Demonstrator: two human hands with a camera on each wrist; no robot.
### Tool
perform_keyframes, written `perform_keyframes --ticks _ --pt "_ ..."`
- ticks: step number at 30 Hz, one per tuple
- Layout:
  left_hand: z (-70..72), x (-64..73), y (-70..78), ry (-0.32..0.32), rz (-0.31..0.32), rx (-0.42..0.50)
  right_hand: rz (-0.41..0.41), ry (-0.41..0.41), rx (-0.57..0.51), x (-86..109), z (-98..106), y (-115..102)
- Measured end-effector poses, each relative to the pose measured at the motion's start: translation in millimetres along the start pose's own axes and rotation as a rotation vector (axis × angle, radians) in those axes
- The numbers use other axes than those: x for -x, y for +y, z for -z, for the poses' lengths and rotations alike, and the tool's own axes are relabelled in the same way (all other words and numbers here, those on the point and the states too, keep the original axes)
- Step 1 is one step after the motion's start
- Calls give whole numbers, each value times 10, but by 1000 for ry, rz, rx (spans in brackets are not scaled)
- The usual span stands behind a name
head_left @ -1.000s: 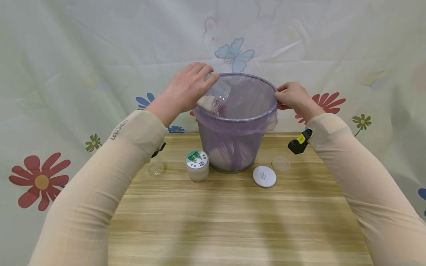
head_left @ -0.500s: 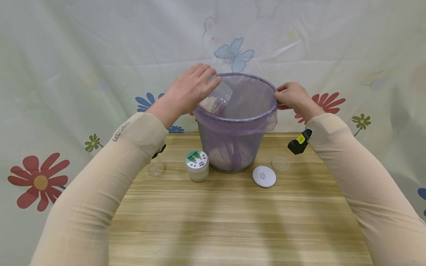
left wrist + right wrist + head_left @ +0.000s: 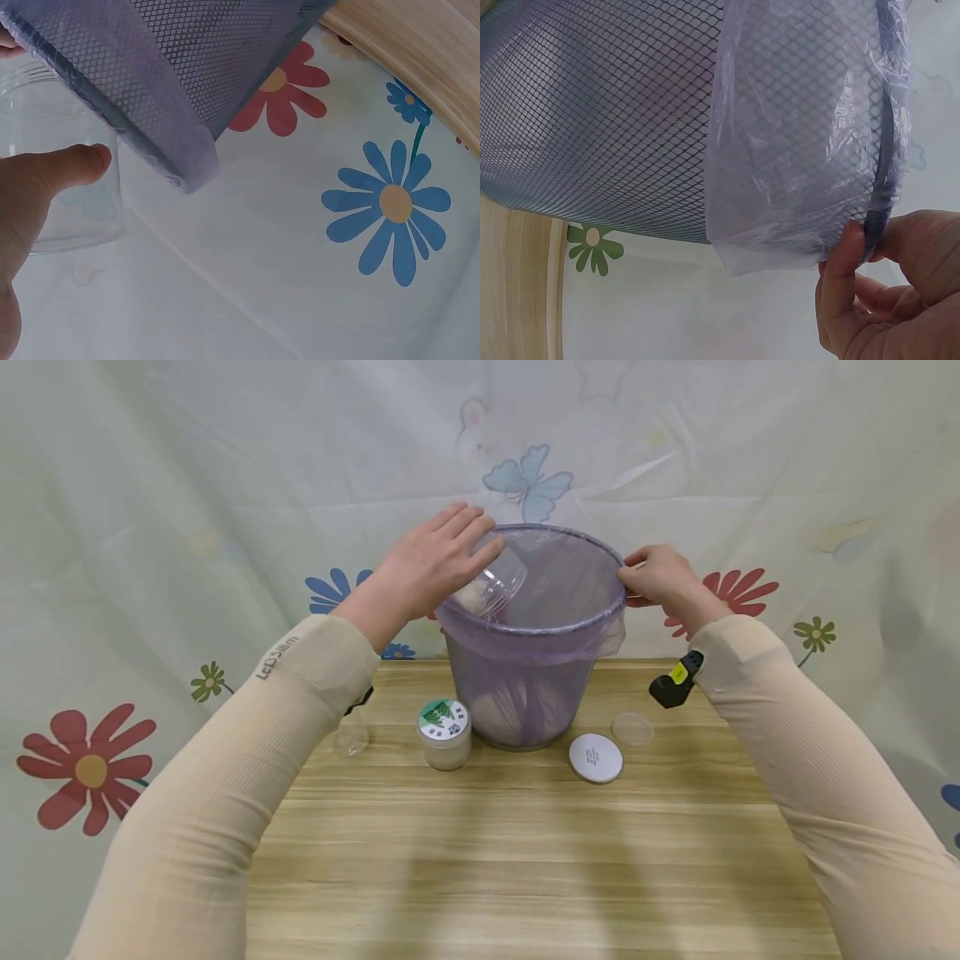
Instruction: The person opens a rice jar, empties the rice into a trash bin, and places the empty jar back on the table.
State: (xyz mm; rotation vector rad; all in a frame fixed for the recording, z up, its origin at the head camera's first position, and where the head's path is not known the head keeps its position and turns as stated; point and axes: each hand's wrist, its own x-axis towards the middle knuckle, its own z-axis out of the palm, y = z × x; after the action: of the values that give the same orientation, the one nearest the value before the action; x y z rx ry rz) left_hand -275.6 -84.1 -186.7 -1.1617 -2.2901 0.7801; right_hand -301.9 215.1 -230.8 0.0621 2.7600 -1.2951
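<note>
In the head view my left hand (image 3: pixel 438 556) grips a clear plastic jar (image 3: pixel 504 578) from above and tips it over the left rim of a mesh wastebasket (image 3: pixel 517 693). Whitish stuff (image 3: pixel 474 596) shows inside the jar's mouth end. The left wrist view has my thumb (image 3: pixel 79 165) pressed along the clear jar wall (image 3: pixel 90 210). A thin purple bin liner (image 3: pixel 780 150) lines the basket and folds down over its rim. At the right side, my right hand (image 3: pixel 660 578) pinches the rim and liner between thumb and fingers.
A lidded jar (image 3: pixel 445 735) with a green and white label stands before the basket. To the right lie a round white lid (image 3: pixel 596 758) and a clear disc (image 3: pixel 633 729). Another clear piece (image 3: pixel 351 741) sits at left on the wooden table (image 3: pixel 525 877). A printed curtain (image 3: pixel 262 460) hangs behind.
My left hand has shifted slightly right and tilted the jar further. Less whitish stuff shows in the jar now. The right hand keeps its hold on the rim.
</note>
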Motion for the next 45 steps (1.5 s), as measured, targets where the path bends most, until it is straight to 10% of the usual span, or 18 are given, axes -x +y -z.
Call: perform_keyframes --ticks 12,45 --pt "33 -13 7 -67 -74 -144 5 19 4 -15 -15 -8" --pt "35 -61 60 110 -202 -393 6 10 18 3 -27 -29"
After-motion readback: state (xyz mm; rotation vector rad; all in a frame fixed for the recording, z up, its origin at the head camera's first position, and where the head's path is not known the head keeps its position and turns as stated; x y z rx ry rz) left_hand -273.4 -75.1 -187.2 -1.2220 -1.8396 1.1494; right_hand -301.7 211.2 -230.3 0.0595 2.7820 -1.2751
